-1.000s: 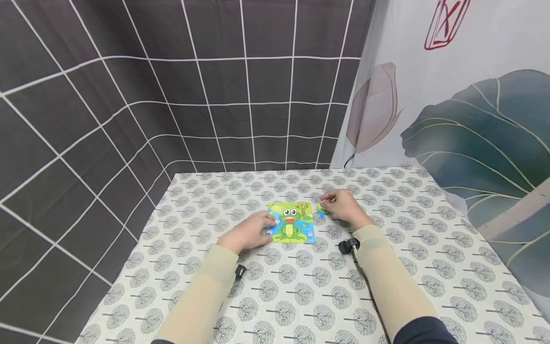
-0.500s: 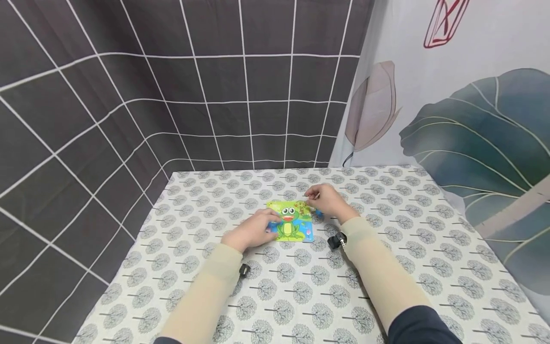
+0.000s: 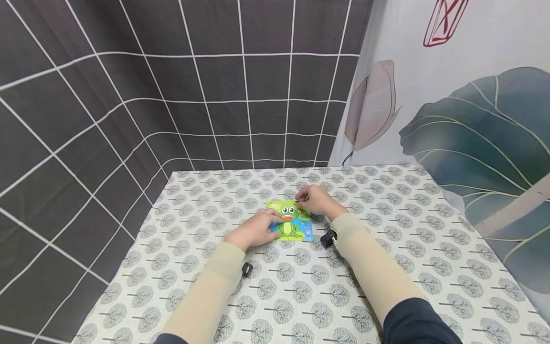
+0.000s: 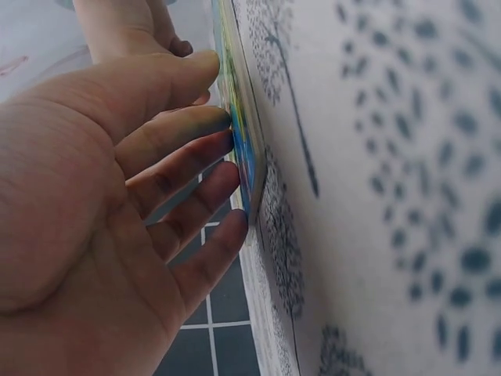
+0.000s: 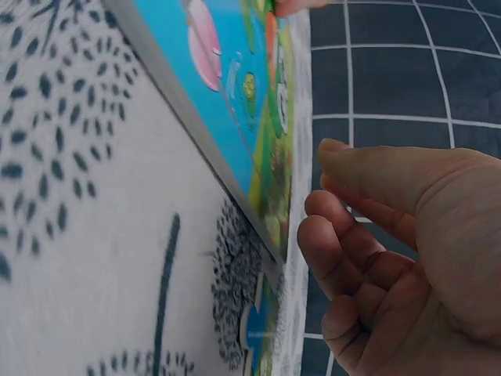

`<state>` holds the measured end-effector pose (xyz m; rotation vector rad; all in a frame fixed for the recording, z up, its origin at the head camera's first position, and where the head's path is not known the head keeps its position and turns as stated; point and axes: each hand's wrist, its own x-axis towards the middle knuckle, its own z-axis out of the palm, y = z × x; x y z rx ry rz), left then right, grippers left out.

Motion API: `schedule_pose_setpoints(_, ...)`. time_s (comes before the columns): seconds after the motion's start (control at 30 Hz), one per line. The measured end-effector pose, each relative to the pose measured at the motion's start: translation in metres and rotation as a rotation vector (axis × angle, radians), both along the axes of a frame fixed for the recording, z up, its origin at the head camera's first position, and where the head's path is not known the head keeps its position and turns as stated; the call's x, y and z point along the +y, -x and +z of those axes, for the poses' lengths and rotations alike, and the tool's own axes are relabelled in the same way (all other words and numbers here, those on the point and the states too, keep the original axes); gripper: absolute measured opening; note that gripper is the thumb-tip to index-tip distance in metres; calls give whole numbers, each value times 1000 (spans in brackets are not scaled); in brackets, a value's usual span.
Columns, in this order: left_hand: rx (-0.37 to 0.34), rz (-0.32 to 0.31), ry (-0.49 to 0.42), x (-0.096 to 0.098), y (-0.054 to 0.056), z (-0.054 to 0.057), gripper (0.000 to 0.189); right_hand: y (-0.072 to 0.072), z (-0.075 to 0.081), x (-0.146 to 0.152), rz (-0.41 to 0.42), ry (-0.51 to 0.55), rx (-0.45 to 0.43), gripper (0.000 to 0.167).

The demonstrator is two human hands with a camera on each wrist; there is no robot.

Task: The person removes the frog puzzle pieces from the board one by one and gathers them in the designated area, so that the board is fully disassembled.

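A square frog jigsaw puzzle (image 3: 286,230) in green and blue lies flat on the cloth-covered table. My left hand (image 3: 254,229) rests its spread fingertips on the left part of the puzzle; the left wrist view shows them against its face (image 4: 245,153). Over the top right corner hovers my right hand (image 3: 317,200), its fingers curled and the thumb tip close to the index finger (image 5: 407,258). No piece shows between them, though I cannot tell whether something small is pinched there. Past the puzzle's corner lies a loose blue and green puzzle piece (image 5: 257,325).
The table is covered by a white cloth with a tree print (image 3: 283,291). Behind it and to the left hangs a dark curtain with white grid lines (image 3: 223,86). On the right is a pale curtain with large leaf drawings (image 3: 481,124).
My right hand has moved left from beside the loose piece to over the puzzle's top right corner. My left hand has slid slightly right, farther onto the puzzle.
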<state>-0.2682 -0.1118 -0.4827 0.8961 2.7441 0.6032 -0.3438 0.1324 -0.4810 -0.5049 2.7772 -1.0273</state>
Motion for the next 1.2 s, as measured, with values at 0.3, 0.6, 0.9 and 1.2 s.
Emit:
schedule_pose_setpoints(0.3,10,-20,34,3,0,0,53,4,-9,-7,50,-30,-57,17)
schedule_pose_setpoints(0.6,-6,-9,56,1,1,-1,57,8,-11,-10,71,-33,-76,15)
schedule_pose_setpoints(0.9,-2,3,92,1,1,-1,61,5,-2,-12,91,-45,-112,22)
schedule_pose_setpoints(1.2,-18,4,85,2,0,1,60,7,-2,-15,91,-82,-153,30)
